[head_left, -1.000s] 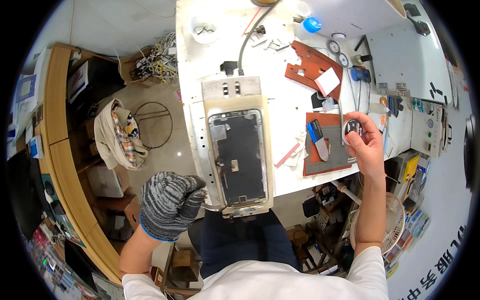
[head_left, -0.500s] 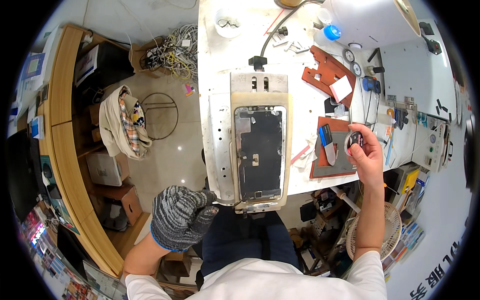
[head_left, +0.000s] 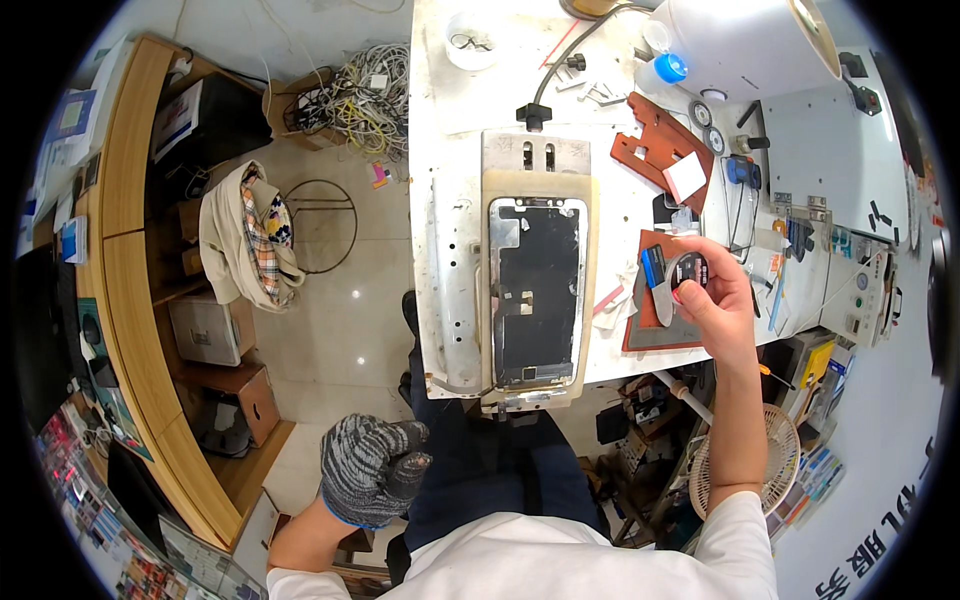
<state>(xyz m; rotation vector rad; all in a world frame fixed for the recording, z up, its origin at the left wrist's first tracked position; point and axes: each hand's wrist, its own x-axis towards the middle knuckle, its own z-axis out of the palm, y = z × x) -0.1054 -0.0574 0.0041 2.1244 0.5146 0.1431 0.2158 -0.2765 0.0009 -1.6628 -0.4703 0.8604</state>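
In my bare right hand (head_left: 715, 305), a small round spool (head_left: 689, 271) with a dark label and pale rim is pinched between thumb and fingers, above the right part of the bench. My left hand (head_left: 372, 470) wears a grey-and-black knitted glove and is held low, off the bench's front edge. Its fingers are curled toward the thumb; whatever they may hold is too small or hidden to make out. Between the hands, a phone screen (head_left: 538, 270), dark side up, lies on a metal heating plate (head_left: 500, 150) with a tan border.
A blue-and-grey knife-like tool (head_left: 657, 285) rests on a red-brown mat (head_left: 665, 338) under my right hand. Beyond are a red-brown tray (head_left: 650, 150), a blue-capped bottle (head_left: 668, 70) and a white tub (head_left: 470, 42). A fan (head_left: 775, 440) stands below the bench.
My left hand has dropped lower and slightly right, away from the plate's near corner. My right hand has shifted a little left with the spool. The whole view has moved slightly.
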